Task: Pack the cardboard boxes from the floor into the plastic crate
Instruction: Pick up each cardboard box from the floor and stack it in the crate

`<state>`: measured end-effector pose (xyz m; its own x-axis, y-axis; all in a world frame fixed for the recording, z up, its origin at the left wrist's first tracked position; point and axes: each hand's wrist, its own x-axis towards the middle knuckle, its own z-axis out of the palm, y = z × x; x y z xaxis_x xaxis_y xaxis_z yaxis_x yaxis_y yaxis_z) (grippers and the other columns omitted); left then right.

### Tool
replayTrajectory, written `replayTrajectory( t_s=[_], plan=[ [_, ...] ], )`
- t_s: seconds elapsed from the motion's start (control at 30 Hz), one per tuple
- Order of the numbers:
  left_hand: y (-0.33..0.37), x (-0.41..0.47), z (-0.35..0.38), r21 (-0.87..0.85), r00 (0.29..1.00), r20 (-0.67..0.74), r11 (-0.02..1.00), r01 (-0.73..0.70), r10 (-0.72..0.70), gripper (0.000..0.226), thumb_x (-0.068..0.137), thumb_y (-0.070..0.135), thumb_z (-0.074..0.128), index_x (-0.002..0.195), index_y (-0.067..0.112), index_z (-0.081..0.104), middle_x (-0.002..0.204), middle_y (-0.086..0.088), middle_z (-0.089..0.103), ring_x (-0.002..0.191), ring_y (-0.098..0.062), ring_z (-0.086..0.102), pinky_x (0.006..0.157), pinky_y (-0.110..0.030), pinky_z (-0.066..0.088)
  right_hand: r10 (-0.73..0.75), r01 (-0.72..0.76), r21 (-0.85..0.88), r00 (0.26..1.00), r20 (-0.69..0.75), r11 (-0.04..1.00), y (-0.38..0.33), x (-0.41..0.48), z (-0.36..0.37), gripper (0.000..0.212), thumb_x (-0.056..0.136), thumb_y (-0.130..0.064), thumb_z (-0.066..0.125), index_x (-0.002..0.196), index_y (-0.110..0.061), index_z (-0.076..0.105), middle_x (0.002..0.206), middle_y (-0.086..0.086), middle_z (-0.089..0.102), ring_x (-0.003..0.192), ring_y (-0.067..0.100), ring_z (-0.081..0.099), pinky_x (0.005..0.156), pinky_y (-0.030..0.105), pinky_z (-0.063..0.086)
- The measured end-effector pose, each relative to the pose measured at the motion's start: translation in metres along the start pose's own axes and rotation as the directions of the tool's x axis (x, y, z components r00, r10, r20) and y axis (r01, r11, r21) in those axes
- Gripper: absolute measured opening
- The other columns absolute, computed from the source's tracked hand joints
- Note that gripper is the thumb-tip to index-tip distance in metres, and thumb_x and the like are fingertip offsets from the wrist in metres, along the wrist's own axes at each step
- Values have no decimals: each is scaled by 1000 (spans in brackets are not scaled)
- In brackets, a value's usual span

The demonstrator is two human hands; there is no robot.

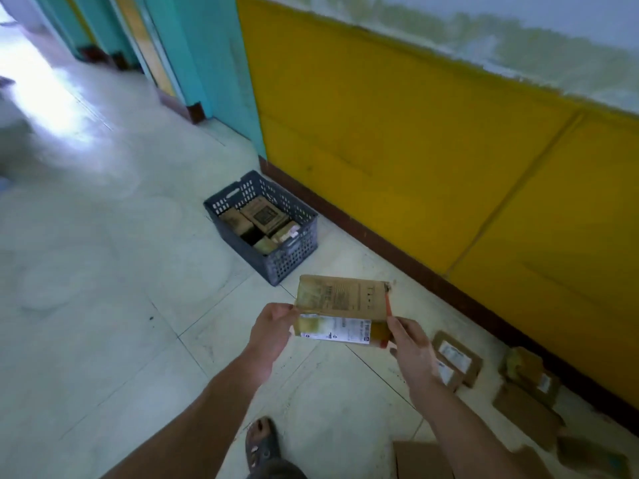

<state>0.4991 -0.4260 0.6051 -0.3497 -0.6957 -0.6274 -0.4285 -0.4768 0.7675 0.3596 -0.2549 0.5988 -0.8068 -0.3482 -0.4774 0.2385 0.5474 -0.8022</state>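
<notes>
Two hands: we hold one cardboard box [342, 305] in the air between our left hand [273, 331] and right hand [413, 350], one at each end, so it stays level for carrying.
Fingers: clamped on the box's ends; blur hides how far they wrap, probably underneath for support.
Crate: the plastic crate [297, 257] stands ahead on the floor [138, 305] beside the yellow wall [415, 150], partly filled.
Remainder: loose boxes [456, 361] lie along the wall at our right, unpacked.

light: daylight glare on floor [52, 98], upper left | blur: overall soft | edges: wide-angle bowing
</notes>
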Motion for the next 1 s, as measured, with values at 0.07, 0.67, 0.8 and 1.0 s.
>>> replayTrajectory(
  t_s=[0.07, 0.67, 0.8, 1.0],
  plan=[
    [11, 18, -37, -44, 1000, -28, 999, 13, -14, 9, 87, 21, 67, 87, 18, 59, 99, -7, 67, 103, -25, 64, 92, -41, 50, -1, 1, 13, 1000, 18, 1000, -22, 2, 38, 12, 96, -41, 50, 91, -36, 59, 95, -5, 65, 94, 21, 62, 90, 47, 52],
    [166, 248, -173, 30, 999, 31, 1000, -10, 9, 22, 87, 6, 61, 89, 27, 65, 102, -6, 66, 91, -19, 60, 84, -35, 47, 24, -36, 102, 993, 119, 994, -177, 157, 270, 14, 100, -30, 46, 106, -26, 58, 101, -7, 62, 98, 18, 59, 94, 35, 49],
    [209, 309, -178, 18, 998, -31, 998, 52, -52, 23, 86, 7, 60, 90, 28, 68, 95, 2, 68, 90, -16, 60, 86, -33, 47, 74, -91, 94, 984, 164, 991, -213, 223, 311, 14, 99, -28, 48, 104, -24, 60, 104, -2, 64, 97, 19, 60, 92, 35, 51],
    [266, 394, -189, 72, 994, -81, 994, 85, -79, 30, 89, 8, 55, 108, 26, 70, 104, 2, 68, 95, -21, 59, 85, -34, 47, 141, -144, 0, 968, 208, 990, -273, 293, 354, 18, 96, -28, 47, 109, -23, 60, 105, -2, 63, 99, 20, 59, 96, 47, 49]
  ],
)
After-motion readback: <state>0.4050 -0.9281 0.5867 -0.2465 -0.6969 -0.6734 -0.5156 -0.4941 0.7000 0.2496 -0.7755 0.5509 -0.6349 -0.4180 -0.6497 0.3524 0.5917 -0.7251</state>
